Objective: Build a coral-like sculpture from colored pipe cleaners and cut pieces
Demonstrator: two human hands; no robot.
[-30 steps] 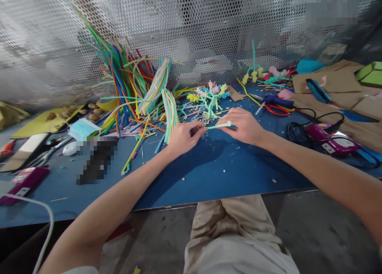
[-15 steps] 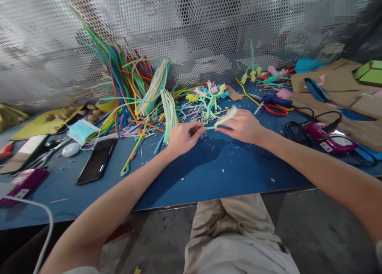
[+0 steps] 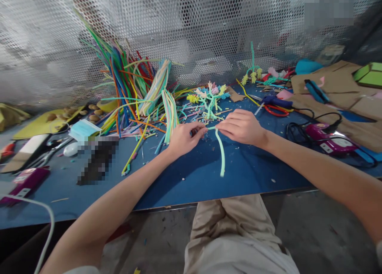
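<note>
Both hands pinch one pale green fuzzy pipe cleaner (image 3: 221, 150) above the blue tabletop (image 3: 191, 174).
Left hand (image 3: 183, 138) and right hand (image 3: 241, 127) fingertips clamped on its top end; tail hangs free. Risk: loose tail could snag table scraps.

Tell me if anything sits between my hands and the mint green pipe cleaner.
Nothing visible does. The left hand and right hand both pinch the mint green pipe cleaner at its top end, and its loose tail hangs over the blue tabletop.
</note>
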